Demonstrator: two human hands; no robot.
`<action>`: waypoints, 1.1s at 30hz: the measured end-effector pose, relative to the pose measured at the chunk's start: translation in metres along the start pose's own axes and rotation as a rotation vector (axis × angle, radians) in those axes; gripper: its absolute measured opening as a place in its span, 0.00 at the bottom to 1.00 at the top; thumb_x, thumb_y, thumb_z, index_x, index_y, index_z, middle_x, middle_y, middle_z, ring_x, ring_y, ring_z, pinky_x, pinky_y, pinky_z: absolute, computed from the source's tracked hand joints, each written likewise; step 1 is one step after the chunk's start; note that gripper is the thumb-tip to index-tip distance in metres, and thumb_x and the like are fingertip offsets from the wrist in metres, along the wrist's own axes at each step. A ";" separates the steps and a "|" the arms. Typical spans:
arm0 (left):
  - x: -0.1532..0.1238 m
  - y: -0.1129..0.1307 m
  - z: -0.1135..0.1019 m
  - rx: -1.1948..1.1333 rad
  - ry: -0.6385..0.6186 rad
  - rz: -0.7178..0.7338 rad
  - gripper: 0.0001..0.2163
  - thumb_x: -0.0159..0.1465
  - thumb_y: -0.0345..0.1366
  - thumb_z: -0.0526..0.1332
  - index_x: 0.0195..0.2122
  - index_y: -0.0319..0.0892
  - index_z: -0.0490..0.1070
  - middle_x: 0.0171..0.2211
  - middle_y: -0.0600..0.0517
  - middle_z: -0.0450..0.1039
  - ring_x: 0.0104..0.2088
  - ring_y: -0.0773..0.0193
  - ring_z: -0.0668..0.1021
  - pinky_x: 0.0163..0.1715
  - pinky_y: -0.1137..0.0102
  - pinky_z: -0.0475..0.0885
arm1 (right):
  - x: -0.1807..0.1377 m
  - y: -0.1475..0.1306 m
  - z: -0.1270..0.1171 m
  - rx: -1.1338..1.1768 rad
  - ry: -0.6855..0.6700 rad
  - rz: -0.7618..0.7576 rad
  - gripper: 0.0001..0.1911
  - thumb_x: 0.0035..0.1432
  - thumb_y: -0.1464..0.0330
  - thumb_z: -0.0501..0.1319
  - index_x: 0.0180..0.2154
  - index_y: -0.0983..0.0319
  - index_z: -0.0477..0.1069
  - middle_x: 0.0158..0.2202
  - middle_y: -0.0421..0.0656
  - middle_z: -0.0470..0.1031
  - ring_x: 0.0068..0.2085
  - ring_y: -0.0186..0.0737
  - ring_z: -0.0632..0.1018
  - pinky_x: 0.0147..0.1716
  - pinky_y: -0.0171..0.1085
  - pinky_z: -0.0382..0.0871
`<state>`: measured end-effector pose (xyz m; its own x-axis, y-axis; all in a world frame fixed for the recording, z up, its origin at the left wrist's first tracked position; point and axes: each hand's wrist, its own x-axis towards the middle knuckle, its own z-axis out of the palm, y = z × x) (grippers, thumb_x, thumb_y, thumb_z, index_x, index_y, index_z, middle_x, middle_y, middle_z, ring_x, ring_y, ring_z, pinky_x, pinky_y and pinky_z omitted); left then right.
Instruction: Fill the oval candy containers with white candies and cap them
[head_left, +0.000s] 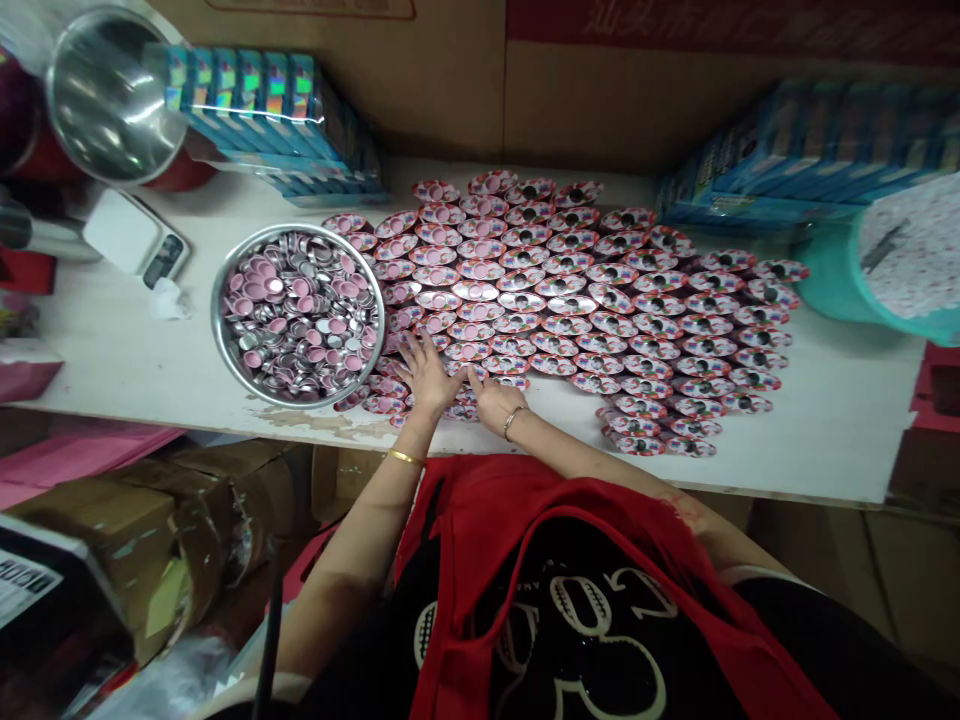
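Note:
My left hand (426,380) lies with fingers spread on the oval tops of several small red-and-white printed packs (480,270), which stand in tight rows across the table. Just to its right, my right hand (496,403) is mostly curled, its index fingertip at a pack near the front edge of the rows. Whatever its fingers may hold is hidden. Round pink pieces sit in the tops of the packs on the left; those on the right show dark round openings. Close to my left hand stands a steel bowl (217,335) full of small pink and silvery round caps (304,310).
Blue boxed packs (289,120) stand at the back left, with more blue boxes (787,150) at the back right. A turquoise tub (832,275) of pale bits is at the far right. At left are a white scale (131,235) and an upright steel pot (112,90).

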<state>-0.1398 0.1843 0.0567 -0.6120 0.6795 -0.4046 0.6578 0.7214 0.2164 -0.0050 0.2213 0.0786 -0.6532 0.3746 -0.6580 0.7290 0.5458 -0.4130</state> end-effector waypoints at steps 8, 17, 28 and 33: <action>0.016 0.006 -0.005 0.056 -0.027 -0.081 0.58 0.47 0.50 0.69 0.68 0.41 0.28 0.70 0.37 0.25 0.68 0.38 0.36 0.62 0.39 0.40 | 0.011 0.002 -0.001 0.115 0.002 0.003 0.39 0.57 0.75 0.57 0.68 0.62 0.46 0.51 0.60 0.69 0.50 0.59 0.73 0.47 0.52 0.66; -0.029 0.002 -0.013 -0.257 0.079 0.288 0.29 0.58 0.42 0.62 0.61 0.45 0.60 0.63 0.42 0.55 0.64 0.48 0.58 0.62 0.54 0.55 | -0.016 0.021 0.003 0.713 0.184 -0.133 0.31 0.62 0.69 0.43 0.65 0.62 0.40 0.31 0.41 0.71 0.23 0.36 0.71 0.22 0.33 0.66; -0.085 0.000 0.023 -0.959 -0.280 0.417 0.08 0.56 0.40 0.65 0.32 0.42 0.71 0.32 0.53 0.69 0.37 0.64 0.71 0.42 0.68 0.67 | -0.046 0.032 0.024 1.774 -0.210 -0.236 0.32 0.50 0.67 0.54 0.58 0.58 0.49 0.22 0.31 0.59 0.18 0.32 0.64 0.15 0.27 0.53; -0.090 -0.016 0.026 -0.870 -0.047 0.470 0.07 0.61 0.40 0.61 0.31 0.42 0.70 0.37 0.50 0.71 0.41 0.62 0.72 0.43 0.66 0.67 | -0.046 0.027 0.039 1.560 -0.094 -0.223 0.25 0.50 0.63 0.52 0.51 0.61 0.57 0.22 0.34 0.61 0.18 0.32 0.62 0.15 0.28 0.51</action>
<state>-0.0835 0.1082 0.0661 -0.3409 0.9294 -0.1415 0.2659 0.2397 0.9337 0.0525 0.1900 0.0730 -0.8007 0.3172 -0.5082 0.1469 -0.7184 -0.6799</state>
